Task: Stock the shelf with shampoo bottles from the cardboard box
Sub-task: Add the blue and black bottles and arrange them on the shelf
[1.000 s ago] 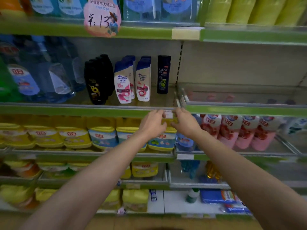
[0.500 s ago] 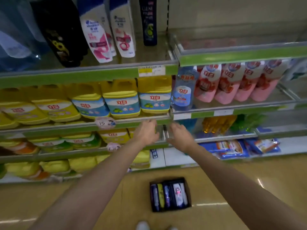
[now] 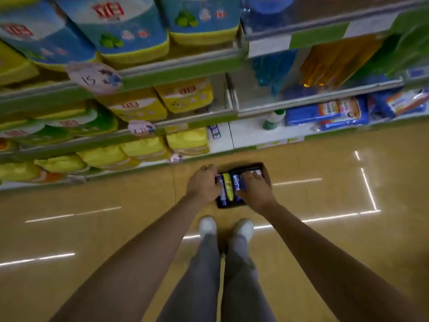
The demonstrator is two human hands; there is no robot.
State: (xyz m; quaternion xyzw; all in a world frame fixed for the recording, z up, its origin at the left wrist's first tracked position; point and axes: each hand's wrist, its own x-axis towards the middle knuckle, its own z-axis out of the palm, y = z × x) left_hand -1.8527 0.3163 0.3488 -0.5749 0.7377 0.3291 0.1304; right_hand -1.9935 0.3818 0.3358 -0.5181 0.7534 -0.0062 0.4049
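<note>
A dark cardboard box [image 3: 263, 167] lies on the floor just ahead of my white shoes. Several shampoo bottles lie side by side in it, among them a yellow bottle [image 3: 227, 188] and a purple bottle [image 3: 236, 185]. My left hand [image 3: 202, 185] is down at the box's left side, knuckles up, its fingertips hidden over the leftmost bottle. My right hand [image 3: 255, 191] lies over the bottles on the right, fingers stretched toward a white bottle and thumb spread toward the middle. The shampoo shelf is out of view above.
Green-edged shelves [image 3: 178, 72] with yellow and blue detergent jugs [image 3: 132, 36] rise behind the box. Blue packs [image 3: 325, 113] and a small green-capped bottle [image 3: 272, 119] sit on the lower right shelf. Tan floor spreads to both sides.
My view has swung down from the shampoo shelf to the floor. Both hands have dropped from the shelf edge into the box between my feet and the shelving.
</note>
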